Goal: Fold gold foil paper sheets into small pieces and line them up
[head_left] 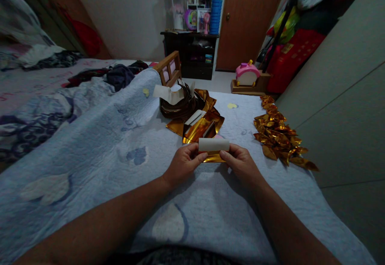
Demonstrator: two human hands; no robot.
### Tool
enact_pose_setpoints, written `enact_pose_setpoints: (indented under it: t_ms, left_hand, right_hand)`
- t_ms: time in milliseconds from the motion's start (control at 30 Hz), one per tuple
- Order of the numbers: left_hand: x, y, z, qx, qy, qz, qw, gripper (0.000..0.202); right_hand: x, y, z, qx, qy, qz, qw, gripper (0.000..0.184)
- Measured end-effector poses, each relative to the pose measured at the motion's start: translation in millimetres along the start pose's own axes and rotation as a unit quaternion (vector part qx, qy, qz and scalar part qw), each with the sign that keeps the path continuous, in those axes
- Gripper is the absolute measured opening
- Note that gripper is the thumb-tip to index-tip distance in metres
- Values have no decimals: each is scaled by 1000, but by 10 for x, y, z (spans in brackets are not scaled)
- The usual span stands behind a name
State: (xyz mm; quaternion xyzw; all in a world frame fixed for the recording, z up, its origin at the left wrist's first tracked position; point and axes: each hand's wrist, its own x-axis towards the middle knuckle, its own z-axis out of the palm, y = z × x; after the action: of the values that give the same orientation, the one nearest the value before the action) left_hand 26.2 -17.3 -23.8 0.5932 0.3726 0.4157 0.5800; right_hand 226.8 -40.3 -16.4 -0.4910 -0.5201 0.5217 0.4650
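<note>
Between both hands is a sheet of gold foil paper (214, 144), its white back curled over along the far side and a gold strip showing below. My left hand (187, 160) pinches its left end with thumb and fingers. The right end is pinched by my right hand (240, 160). Just beyond the hands lies a loose pile of gold foil sheets (200, 127), some showing white backs. Behind it sits a dark, curled stack of paper (177, 106). To the right, several folded gold foil pieces (278, 132) form a long heap.
Everything rests on a pale blue quilt (144, 200) with heart patterns. A wooden bed rail (168, 68) stands at the far edge. Crumpled dark clothes (120, 74) lie to the left. A pink toy clock (248, 74) is beyond the far right edge, and a pale cabinet (349, 108) flanks the right side.
</note>
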Motion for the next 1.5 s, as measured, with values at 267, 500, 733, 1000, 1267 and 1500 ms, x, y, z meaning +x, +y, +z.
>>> enact_pose_setpoints:
  t_ms: [267,500,733,1000,1267,1500]
  left_hand:
    - [-78,115,-18,196,66,107,973,17]
    - [-97,134,7,231,90,150,957,26]
    - [-115,182,28,234,87,140,958,29]
    - [-129,171,31,216,81,126,965,23]
    - [-129,160,21,214,89,116,966,27]
    - [-81,94,6,139,94,45,985,22]
  right_hand:
    - [23,43,13,22,-44,29,998,29]
    - [31,92,31,41,-58,41,997,31]
    - [28,88,41,54,-61,42,996,29]
    - [30,85,51,60,-68,43,995,28]
    - [26,72,51,49,-64,52,995,31]
    - [6,-8,49,33,-58,53,996,31]
